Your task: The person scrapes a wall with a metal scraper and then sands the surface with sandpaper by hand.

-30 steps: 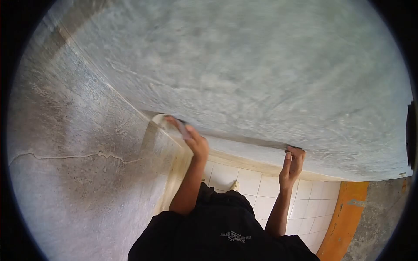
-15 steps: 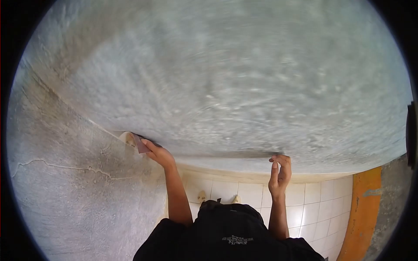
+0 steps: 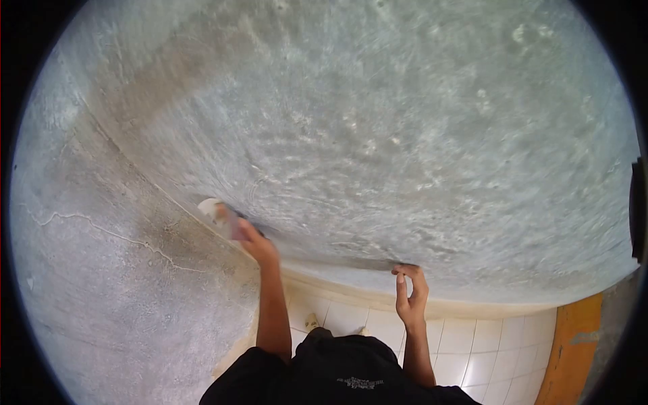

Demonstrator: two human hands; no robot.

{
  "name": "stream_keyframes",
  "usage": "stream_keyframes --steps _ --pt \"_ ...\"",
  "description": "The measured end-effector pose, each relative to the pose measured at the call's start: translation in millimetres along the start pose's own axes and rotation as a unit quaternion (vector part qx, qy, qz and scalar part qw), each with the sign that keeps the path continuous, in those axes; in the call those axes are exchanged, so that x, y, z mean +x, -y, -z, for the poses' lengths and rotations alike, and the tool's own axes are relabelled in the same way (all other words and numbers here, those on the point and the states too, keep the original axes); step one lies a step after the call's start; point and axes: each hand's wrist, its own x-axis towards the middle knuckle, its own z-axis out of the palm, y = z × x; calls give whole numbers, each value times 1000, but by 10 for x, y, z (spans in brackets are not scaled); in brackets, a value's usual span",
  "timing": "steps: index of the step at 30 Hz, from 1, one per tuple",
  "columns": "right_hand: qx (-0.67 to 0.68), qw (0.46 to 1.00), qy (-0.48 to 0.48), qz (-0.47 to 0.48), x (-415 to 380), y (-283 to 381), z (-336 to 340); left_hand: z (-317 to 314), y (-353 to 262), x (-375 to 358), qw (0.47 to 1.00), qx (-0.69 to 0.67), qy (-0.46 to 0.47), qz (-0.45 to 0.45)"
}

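Observation:
My left hand (image 3: 254,240) is closed on a folded sheet of sandpaper (image 3: 235,227), brownish on one face and pale at its far end. It is smeared by motion and lies against the rough grey wall (image 3: 378,162), near the corner. My right hand (image 3: 412,287) is at the lower edge of the wall's grey surface, its fingertips bent against it and the thumb close to the fingers. Whether anything small is between those fingertips cannot be made out.
A second grey wall (image 3: 135,297) with a long crack meets the first at the left corner. Below are white floor tiles (image 3: 459,344), my feet and an orange strip (image 3: 572,344) at the right. A dark object (image 3: 636,209) stands at the right edge.
My left hand has shifted slightly right and down with the sandpaper, away from the corner. My right hand appears lower and further left. The whole view has also shifted.

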Motion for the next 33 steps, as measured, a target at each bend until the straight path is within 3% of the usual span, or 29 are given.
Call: stream_keyframes --steps 2,4,8,10,12,14,17,20,22,26,29,31,33 --pt "10 1000 14 0 5 -30 36 371 569 467 992 -73 -89 48" --pt "14 999 31 -3 -21 -30 68 616 820 646 992 -20 -111 64" --pt "9 999 52 -2 10 -27 116 554 700 494 992 74 -93 50" --pt "8 998 55 1 3 -50 110 226 174 95 992 74 -25 99" --pt "9 998 54 8 -12 -91 86 -43 196 -254 992 90 10 -91" --pt "4 999 46 -1 -34 -89 53 -236 -323 -467 956 180 92 -212" --pt "-7 999 43 0 -21 -65 30 -220 -293 -422 960 176 74 -203" --pt "-20 999 42 4 -8 -27 19 9 -6 7 995 61 -69 32" --pt "-31 999 44 1 -28 19 22 420 530 446 988 92 -118 47" --pt "-58 998 38 -5 -31 59 -42 535 775 683 982 91 -166 26" --pt "-84 996 10 0 -76 2 -143 277 401 362 995 58 -74 22" --pt "-96 995 -27 -2 -88 24 -259 -18 111 6 995 74 -1 -72" --pt "-100 992 -82 -11 -87 88 -393 -119 -175 -302 956 147 152 -202"
